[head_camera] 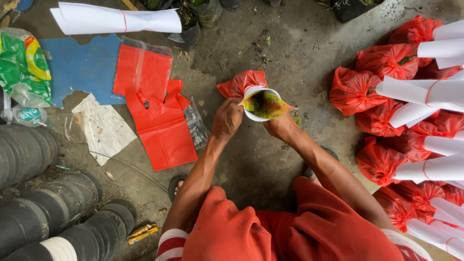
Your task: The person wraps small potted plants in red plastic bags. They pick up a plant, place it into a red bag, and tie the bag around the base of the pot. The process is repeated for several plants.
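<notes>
Two hands on one white paper cone point(252, 114) wrapped round a green-red plant point(266, 104), red bag point(240, 82) at its base, held over mid floor point(270, 53). Left hand point(227, 118) pinches cone's left edge, right hand point(281, 126) grips it from below right. Flat red bags point(157, 108) lie left of it beside blue sheet point(82, 67). Paper roll point(116, 19) at top edge. Wrapped bundles point(411, 111) stacked along right edge. Black pot stacks point(43, 203) at bottom left corner
</notes>
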